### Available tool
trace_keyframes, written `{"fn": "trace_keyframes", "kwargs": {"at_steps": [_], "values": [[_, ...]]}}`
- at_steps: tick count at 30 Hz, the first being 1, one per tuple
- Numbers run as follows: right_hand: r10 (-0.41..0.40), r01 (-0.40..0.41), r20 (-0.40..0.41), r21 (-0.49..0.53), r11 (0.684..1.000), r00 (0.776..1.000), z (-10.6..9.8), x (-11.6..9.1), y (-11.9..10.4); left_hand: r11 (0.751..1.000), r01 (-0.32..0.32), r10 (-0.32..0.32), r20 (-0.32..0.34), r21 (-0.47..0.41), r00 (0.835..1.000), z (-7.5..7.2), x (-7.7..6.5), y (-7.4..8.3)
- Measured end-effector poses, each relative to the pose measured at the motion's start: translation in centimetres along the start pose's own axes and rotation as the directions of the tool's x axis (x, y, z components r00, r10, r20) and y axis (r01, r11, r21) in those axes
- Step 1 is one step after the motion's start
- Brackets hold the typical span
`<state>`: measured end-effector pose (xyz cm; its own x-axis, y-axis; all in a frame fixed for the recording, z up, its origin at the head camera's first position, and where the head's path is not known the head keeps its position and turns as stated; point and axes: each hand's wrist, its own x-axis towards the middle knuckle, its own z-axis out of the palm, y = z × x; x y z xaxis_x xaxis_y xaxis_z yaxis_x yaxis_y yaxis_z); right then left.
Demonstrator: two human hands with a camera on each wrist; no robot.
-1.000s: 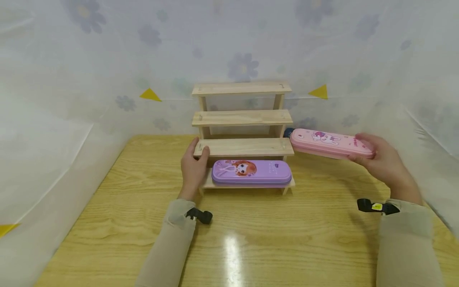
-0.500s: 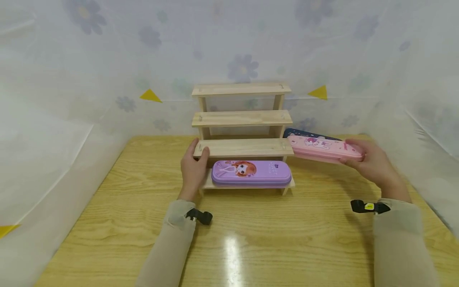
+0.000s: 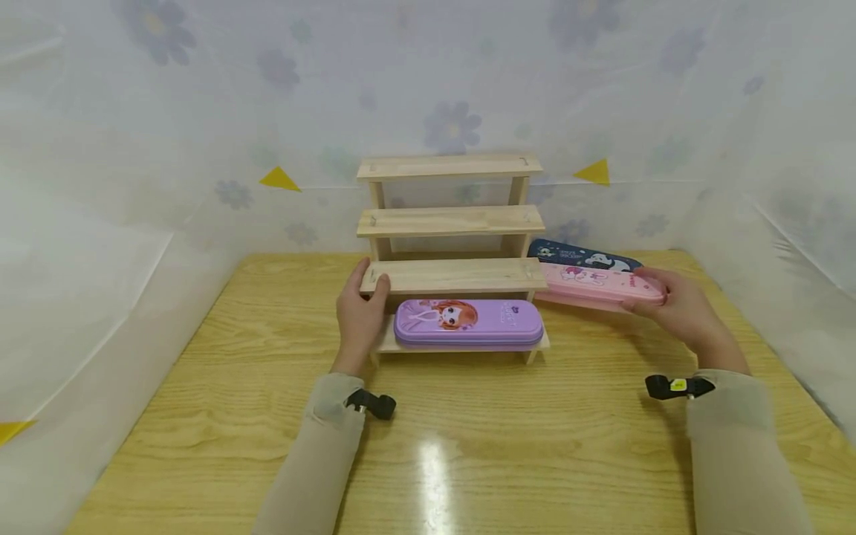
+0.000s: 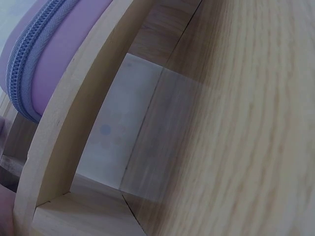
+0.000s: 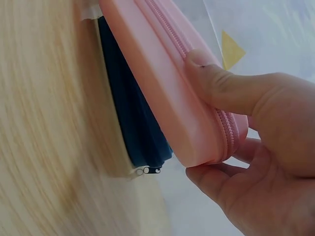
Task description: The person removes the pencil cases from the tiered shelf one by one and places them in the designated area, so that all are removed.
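Note:
At its right end, a pink zipped pencil case with a rabbit picture is pinched by my right hand. The right wrist view shows the thumb on its zip side and the fingers at its end. Its left end meets the right edge of the wooden step shelf and is partly hidden there. My left hand grips that shelf at the left, thumb on the third board from the top. A purple pencil case with a girl's picture lies on the lowest board; its blue zip shows in the left wrist view.
A dark blue pencil case lies on the table right of the shelf, behind the pink one. The wooden table spreads around. A pale flowered sheet with yellow triangles walls the back and sides.
The pink pencil case has moved left and down in my right hand, uncovering more of the dark blue case behind it. My left hand and the shelf stay put.

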<state>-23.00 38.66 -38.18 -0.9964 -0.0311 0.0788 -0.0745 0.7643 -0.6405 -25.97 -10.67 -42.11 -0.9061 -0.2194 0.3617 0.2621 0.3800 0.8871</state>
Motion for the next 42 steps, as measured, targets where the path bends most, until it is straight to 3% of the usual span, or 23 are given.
{"fn": "trace_keyframes", "kwargs": {"at_steps": [7, 18, 25, 36, 42], "values": [[0.013, -0.011, 0.043, -0.028, 1.0, 0.999, 0.8, 0.7, 1.0, 1.0, 0.012, -0.012, -0.008, -0.006, 1.0, 0.0, 0.0, 0.0], [0.036, -0.034, 0.033, -0.05, 0.998, 0.999, 1.3, 1.0, 1.5, 1.0, 0.022, -0.022, -0.014, -0.014, 1.0, 0.0, 0.3, -0.1], [0.103, -0.096, 0.08, -0.082, 0.992, 0.991, 1.7, 1.0, 1.5, 1.0, 0.013, -0.014, -0.014, -0.019, 1.0, 0.1, 0.2, -0.1], [0.104, -0.105, -0.015, -0.094, 0.99, 0.994, 2.1, 0.8, 0.6, 1.0, 0.008, -0.008, -0.006, -0.001, 1.0, 0.1, 0.1, -0.1], [0.049, -0.053, -0.073, -0.056, 0.997, 0.996, 1.7, 0.7, -0.2, 1.0, -0.006, 0.006, -0.012, -0.011, 1.0, 0.0, 0.1, 0.1]]}}
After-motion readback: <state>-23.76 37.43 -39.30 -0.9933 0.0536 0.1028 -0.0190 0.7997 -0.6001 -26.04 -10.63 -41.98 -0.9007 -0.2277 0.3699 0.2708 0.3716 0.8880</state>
